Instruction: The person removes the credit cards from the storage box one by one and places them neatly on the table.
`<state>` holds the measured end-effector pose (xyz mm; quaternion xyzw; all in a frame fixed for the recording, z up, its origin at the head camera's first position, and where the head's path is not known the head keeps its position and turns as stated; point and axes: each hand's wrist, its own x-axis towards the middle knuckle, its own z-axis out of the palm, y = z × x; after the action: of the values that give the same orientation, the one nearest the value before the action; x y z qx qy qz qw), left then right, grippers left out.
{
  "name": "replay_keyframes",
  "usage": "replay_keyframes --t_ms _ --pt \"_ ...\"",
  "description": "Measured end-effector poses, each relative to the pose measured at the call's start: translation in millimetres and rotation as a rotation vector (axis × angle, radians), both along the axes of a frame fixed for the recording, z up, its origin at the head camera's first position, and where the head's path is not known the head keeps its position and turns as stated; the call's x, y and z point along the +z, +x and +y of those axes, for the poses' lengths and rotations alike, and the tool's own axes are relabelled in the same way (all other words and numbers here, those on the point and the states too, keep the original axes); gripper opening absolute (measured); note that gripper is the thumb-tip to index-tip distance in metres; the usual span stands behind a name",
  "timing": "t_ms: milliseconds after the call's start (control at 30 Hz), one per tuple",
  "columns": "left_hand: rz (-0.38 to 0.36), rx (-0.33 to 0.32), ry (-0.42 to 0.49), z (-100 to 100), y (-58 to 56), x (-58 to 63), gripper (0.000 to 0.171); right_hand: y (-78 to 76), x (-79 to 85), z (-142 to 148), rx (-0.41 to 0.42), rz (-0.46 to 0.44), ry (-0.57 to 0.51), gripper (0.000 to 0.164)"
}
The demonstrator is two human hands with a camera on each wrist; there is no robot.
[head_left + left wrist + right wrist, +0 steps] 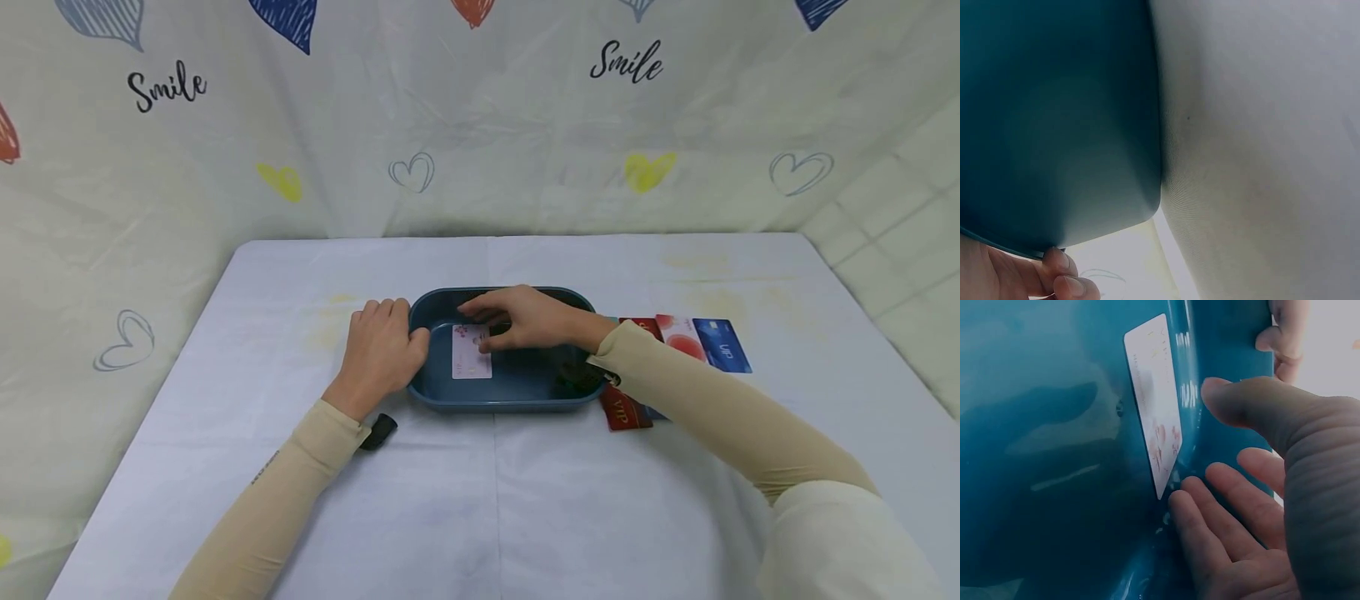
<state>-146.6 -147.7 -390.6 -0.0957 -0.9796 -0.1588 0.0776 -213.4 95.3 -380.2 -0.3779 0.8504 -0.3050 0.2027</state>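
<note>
A dark teal tray (510, 407) with rounded corners stands on the table. My left hand (384, 350) grips the rim at its left end; in the left wrist view, the fingers (1060, 261) curl at that rim beside the tray's outer wall (1079, 137). Inside the tray, toward the left, lies a pale pink-and-white card (468, 360) with a floral print. My right hand (528, 318) reaches in over it from the right. From the right wrist, the fingers (1194, 528) and thumb are spread apart close to the card (1152, 406), with nothing between them.
Right of the tray, partly behind my right forearm, lie several cards: a blue VIP card (722, 345), a pink-and-white card (681, 333) and a red VIP card (626, 410) among them. White cloth (450, 517) covers the table, and a printed curtain (510, 108) hangs behind.
</note>
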Motion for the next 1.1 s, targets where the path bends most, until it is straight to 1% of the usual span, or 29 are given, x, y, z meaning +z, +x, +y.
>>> replay_keyframes --t_ms 233,567,767,967,1100 --pt "0.002 0.001 0.009 1.1 0.2 2.2 0.028 0.3 1.3 0.1 0.030 0.034 0.081 0.062" --pt "0.004 0.008 0.023 1.8 1.6 1.6 0.025 0.2 -3.1 -2.3 0.102 0.092 0.087 0.063" --pt "-0.003 0.016 0.019 1.9 2.1 1.0 0.026 0.9 -2.8 -2.4 0.106 0.076 0.097 0.061" --pt "-0.006 0.014 0.014 2.9 1.3 0.8 0.028 1.1 -1.5 -2.2 0.107 0.044 0.084 0.058" --pt "-0.005 0.017 0.013 3.5 0.6 1.1 0.028 0.8 -1.9 -2.8 0.107 0.036 0.067 0.060"
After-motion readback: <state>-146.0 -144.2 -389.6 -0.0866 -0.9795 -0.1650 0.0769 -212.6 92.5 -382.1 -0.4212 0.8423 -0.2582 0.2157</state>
